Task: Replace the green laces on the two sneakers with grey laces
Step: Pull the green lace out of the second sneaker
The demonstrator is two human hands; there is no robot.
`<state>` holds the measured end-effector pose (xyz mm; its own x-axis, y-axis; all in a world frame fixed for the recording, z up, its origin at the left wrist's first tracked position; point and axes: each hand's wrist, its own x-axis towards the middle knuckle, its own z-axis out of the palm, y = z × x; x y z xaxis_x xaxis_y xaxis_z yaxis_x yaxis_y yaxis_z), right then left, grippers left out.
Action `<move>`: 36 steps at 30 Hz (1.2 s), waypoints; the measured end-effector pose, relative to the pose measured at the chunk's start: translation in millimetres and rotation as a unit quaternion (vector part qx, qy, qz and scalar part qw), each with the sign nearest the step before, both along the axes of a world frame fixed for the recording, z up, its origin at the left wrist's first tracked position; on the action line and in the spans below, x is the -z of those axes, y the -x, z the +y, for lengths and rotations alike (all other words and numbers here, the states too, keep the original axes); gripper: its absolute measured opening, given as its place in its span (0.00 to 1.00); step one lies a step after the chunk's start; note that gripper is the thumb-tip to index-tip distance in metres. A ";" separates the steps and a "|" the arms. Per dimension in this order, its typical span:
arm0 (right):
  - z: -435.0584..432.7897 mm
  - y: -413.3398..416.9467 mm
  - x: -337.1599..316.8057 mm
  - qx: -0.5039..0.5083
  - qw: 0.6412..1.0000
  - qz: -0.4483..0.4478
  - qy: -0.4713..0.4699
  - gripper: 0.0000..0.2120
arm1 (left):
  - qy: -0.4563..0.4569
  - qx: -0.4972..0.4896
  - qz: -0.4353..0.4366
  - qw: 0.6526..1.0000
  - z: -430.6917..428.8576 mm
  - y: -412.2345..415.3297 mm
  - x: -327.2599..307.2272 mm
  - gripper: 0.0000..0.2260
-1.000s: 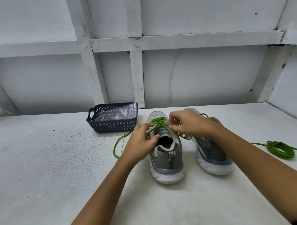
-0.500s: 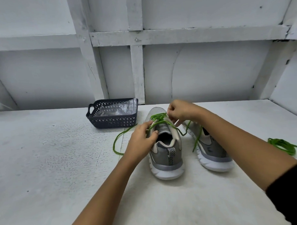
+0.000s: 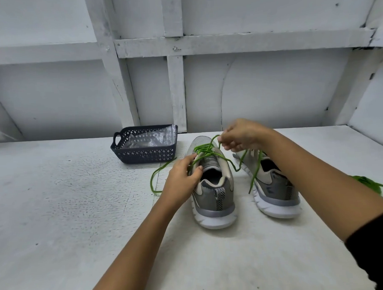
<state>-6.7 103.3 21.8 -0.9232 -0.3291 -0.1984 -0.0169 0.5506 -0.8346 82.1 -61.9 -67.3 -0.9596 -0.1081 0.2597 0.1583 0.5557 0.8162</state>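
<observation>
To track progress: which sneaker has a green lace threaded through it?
The left sneaker, green lace crossing its tongue; the right sneaker shows no lacing.

Your right forearm (image 3: 319, 183) covers most of loose lace bundle (image 3: 366, 181), blurred. Right sneaker (image 3: 273, 185) toe behind your right hand (image 3: 240, 135). Basket (image 3: 142, 156) contents unclear under plastic.

one view only, wide-angle, worn on my head. faces forward and down across white painted tabletop (image 3: 57, 216), close in; grey mesh white-soled sneakers (image 3: 213, 194) mid-frame, white panelled wall (image 3: 271, 86) above.
</observation>
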 end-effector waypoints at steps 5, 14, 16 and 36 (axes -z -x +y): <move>3.4 1.8 4.8 0.036 0.996 -0.022 0.083 0.12 | -0.007 0.004 -0.002 1.000 -0.1 -1.2 0.7 0.18; 17.0 2.0 -19.0 0.057 0.992 -0.011 0.115 0.11 | -0.019 0.007 -0.004 1.000 1.5 -4.5 -0.7 0.16; 19.3 3.8 -20.8 0.073 0.989 -0.027 0.128 0.14 | -0.022 0.010 -0.001 1.000 2.2 -5.1 -0.6 0.16; 7.6 -13.2 13.1 -0.015 1.000 -0.007 -0.004 0.12 | -0.028 0.016 0.007 0.999 4.0 -7.5 -3.7 0.15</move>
